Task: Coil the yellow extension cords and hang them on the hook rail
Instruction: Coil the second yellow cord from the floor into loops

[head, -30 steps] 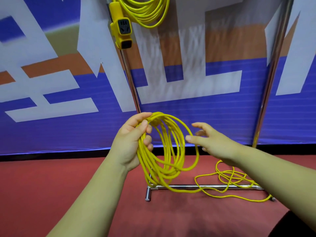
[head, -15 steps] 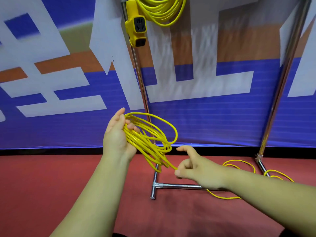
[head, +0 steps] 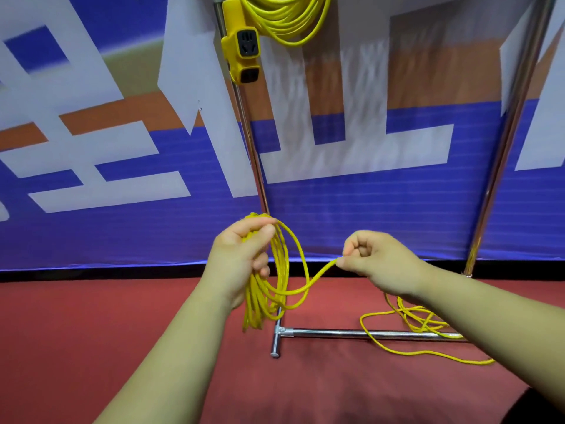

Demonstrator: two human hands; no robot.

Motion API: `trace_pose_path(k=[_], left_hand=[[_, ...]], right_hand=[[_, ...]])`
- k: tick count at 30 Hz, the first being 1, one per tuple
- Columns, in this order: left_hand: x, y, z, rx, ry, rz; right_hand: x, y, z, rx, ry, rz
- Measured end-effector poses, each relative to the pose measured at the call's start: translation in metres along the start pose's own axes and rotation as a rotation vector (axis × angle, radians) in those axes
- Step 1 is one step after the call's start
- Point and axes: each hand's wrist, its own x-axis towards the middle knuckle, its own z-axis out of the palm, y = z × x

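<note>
a blue, white and orange banner [head: 91, 209] backs a chrome stand [head: 255, 166] on the red floor [head: 91, 347]. one finished yellow coil [head: 287, 22] hangs at the top of the view, its socket block [head: 243, 53] dangling against the left upright. the coil in progress [head: 263, 298] hangs from the left hand [head: 238, 258], whose grip is curled round the gathered tops so the loops stay stacked. the right hand [head: 379, 261] pinches the running strand, drawing slack from the loose cord [head: 412, 322] lying across the stand's base bar, probably to lay another loop.
</note>
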Motion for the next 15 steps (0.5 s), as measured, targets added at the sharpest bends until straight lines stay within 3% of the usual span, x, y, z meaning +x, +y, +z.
trace_pose_path(k=[4, 15], left_hand=[[-0.008, -0.007, 0.021, 0.299, -0.164, 0.004], [-0.014, -0.021, 0.067, 0.491, -0.437, -0.052]], right_hand=[[-0.004, -0.021, -0.013, 0.115, -0.048, -0.051], [-0.025, -0.036, -0.038, 0.077, -0.052, -0.196]])
